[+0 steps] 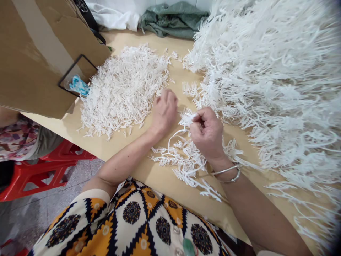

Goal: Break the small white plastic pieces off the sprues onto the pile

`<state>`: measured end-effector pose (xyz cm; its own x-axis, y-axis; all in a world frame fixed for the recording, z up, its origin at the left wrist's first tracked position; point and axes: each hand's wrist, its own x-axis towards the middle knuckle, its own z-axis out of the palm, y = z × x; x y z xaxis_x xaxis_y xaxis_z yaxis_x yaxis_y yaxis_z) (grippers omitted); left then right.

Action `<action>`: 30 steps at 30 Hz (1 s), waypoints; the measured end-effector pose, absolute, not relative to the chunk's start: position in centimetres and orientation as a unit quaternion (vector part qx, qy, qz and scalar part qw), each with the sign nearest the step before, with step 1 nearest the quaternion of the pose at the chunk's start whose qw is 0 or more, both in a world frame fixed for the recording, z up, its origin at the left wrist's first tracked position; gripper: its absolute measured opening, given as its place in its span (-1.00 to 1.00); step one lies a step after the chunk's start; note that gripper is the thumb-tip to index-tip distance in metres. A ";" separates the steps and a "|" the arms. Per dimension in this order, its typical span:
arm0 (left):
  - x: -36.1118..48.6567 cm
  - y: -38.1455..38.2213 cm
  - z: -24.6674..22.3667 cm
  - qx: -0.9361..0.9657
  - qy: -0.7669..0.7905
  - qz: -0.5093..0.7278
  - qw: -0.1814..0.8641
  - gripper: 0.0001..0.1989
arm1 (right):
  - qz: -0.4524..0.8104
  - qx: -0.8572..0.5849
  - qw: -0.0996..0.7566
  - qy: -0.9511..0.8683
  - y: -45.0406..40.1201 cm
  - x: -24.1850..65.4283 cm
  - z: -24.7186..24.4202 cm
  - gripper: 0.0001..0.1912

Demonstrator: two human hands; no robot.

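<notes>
My right hand [207,133], with a silver bangle at the wrist, pinches a small white feathery plastic piece [187,117] between thumb and forefinger. To its left, my left hand [165,111] is over the table at the right edge of a heap of small white sprigs [125,89]; its fingers are curled downward, and whatever may be under the fingertips is hidden. White branched stems [189,160] lie in front of and below my right hand. A much larger pile of white branching plastic strands [271,78] covers the right side.
The tan table [144,170] carries a large cardboard box [39,53] at the left. Green cloth [174,19] and white cloth [114,16] lie along the back. Beyond the table's left edge are red stools [39,174] and part of another seated person [21,137].
</notes>
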<state>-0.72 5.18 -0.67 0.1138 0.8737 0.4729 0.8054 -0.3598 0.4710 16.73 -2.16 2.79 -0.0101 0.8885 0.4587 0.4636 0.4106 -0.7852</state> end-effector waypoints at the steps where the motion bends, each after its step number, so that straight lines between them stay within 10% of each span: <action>1: -1.4 5.7 -0.9 0.715 0.587 0.376 0.056 -0.79 | 0.204 -0.497 0.498 -0.681 -2.4 16.7 2.9 -0.77; 30: -0.6 3.6 1.6 0.788 0.515 0.320 0.104 -0.68 | 0.289 -0.519 0.524 -0.610 -1.3 16.5 1.1 -0.89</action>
<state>-0.56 3.58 1.56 0.2648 0.8789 0.3969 0.7462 -0.4474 0.4929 16.52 -1.26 1.09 0.0874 0.9369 0.3385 0.3308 0.2933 -0.8970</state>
